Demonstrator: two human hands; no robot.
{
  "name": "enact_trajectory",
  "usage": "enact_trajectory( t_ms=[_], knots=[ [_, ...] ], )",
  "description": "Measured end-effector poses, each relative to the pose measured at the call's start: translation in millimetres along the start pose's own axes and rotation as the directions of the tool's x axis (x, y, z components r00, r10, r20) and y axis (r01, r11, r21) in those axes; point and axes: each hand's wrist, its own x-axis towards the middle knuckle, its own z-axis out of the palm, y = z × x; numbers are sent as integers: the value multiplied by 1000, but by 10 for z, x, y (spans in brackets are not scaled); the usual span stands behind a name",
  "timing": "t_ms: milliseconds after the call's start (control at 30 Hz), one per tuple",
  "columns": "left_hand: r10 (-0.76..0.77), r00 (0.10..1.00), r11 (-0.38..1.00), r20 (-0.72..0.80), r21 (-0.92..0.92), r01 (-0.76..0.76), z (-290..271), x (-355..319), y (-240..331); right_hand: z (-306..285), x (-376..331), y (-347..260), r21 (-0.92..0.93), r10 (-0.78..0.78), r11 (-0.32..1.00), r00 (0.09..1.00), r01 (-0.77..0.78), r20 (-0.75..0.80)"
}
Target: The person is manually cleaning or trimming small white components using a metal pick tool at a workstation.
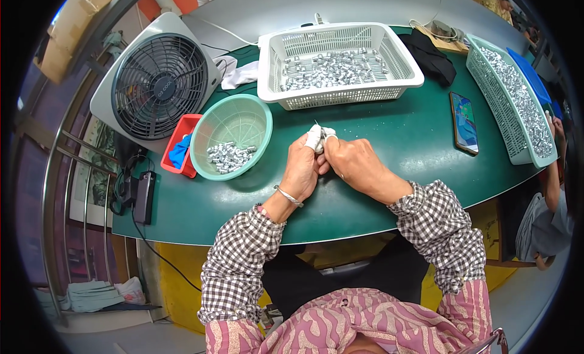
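grip, left [300, 165]: one, bare but for white wraps [313, 136] at the fingertips; fingers bent and closed on a small piece [323, 135], mostly covered, with a thin tip showing above. silver bracelet [288, 196] at the wrist.

grip, right [361, 162]: one, thumb and forefinger brought together at the same piece, meeting the left grip; whether it grasps the piece or only touches it, cannot tell. checked sleeves [241, 256] on both forearms.

surface [401, 126]: green, below both grips; the piece is held above it, near its front edge.

white basket [344, 98]: just beyond the grips, slotted walls, a loose layer of silver parts [334, 70] on its bottom.

green bowl [225, 119]: left of the left grip, mesh sides, tilted, a small heap of like parts [231, 157] low inside.

red tray [187, 124]: farther left, just beside the bowl, with a blue cloth [180, 152] in it.

fan [159, 86]: far left and beyond, grey housing, black grille.

black adapter [143, 197]: far left, with cable.

white cloth [241, 77]: beyond the left grip, between fan and white basket.

black cloth [430, 57]: beyond the right grip, beside the white basket.

phone [465, 122]: right of the right grip, lying screen up.

green basket [496, 101]: farthest right, filled with silver parts [516, 89]; blue tray [528, 74] along its outer side; another person's hand [555, 126] near its rim.
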Motion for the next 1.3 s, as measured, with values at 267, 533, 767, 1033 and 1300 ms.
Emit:
enact_trajectory(
  t_ms=[267,533,767,1033,1300],
  knots=[
    [-25,999,998,-21,-54,24,-5,0,15,59,-17,-52,28,10,1000,998,-8,-68],
    [4,999,1000,-32,-31,-5,-76,46,24,17,-37,-87,-37,-16,999,999,15,-29],
    [-20,999,1000,-27,13,21,-51,25,37,17,-30,-79,-92,-29,996,997,23,-65],
    [10,998,995,54,-100,-5,-90,53,40,44,20,23,278,43,960,988,-1,-146],
    [26,993,991,113,-132,-11,-45,30,57,-92,69,-95,863,372,427,922,-272,107]
  ],
)
